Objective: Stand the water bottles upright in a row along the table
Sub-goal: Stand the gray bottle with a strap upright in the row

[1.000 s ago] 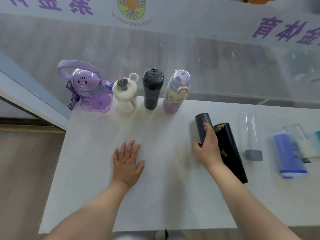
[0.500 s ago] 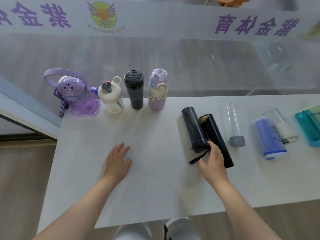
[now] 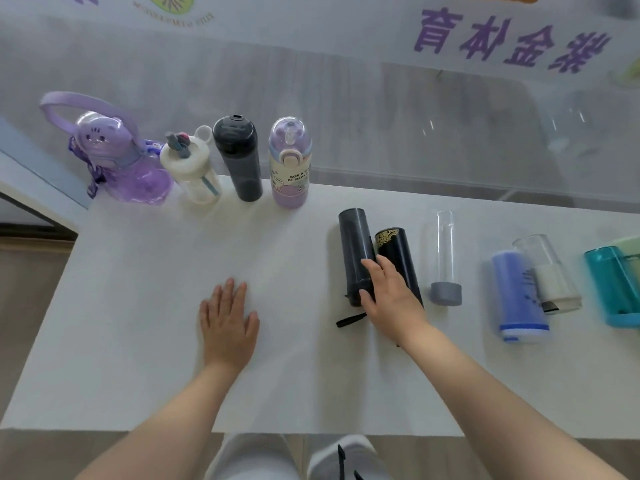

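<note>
Several bottles stand upright along the far left edge of the white table (image 3: 138, 341): a purple bear bottle (image 3: 114, 157), a white-capped clear bottle (image 3: 192, 171), a dark grey bottle (image 3: 239, 157) and a lilac bottle (image 3: 290, 164). A dark grey bottle (image 3: 353, 247) lies on its side beside a black flask with gold print (image 3: 398, 251). My right hand (image 3: 389, 299) curls over the lower end of the lying grey bottle, thumb on its left side. My left hand (image 3: 228, 320) rests flat on the table, fingers apart, holding nothing.
Further right lie a clear tube bottle with a grey cap (image 3: 445, 261), a blue bottle (image 3: 517, 296), a clear bottle with a white cap (image 3: 547, 271) and a teal bottle (image 3: 613, 285). A glass wall with purple lettering rises behind the table.
My right hand slid from the bottle's upper part down to its lower end and now wraps it. The left hand stayed flat on the table. The camera view shifted.
</note>
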